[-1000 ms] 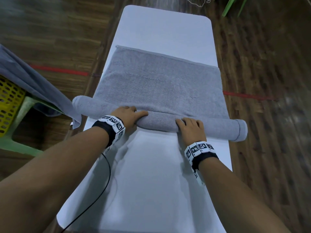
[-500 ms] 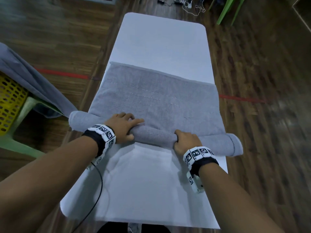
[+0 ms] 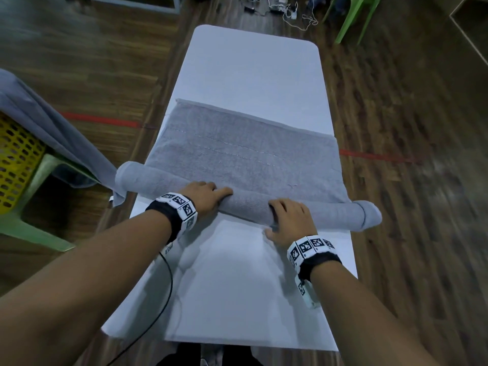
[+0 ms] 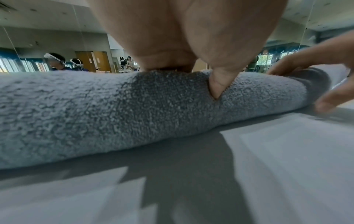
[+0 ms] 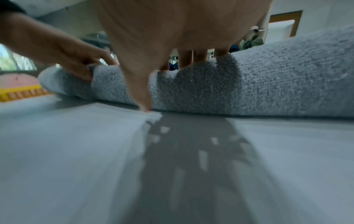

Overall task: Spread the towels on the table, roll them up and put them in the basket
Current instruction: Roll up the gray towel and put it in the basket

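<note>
white table [image 3: 253, 75] lying over wooden floor, left hand [image 3: 204, 198] and right hand [image 3: 289, 220] both pressing relaxed fingers onto half-rolled grey towel [image 3: 245, 157]

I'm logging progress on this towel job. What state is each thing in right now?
grey towel: partly rolled, near part a roll, far part flat on the table.
white table: bare beyond the towel.
left hand: fingers laid over the roll, pressing.
right hand: fingers laid over the roll, thumb down at the table.
yellow basket: beside the table, another grey towel draped over it.
</note>
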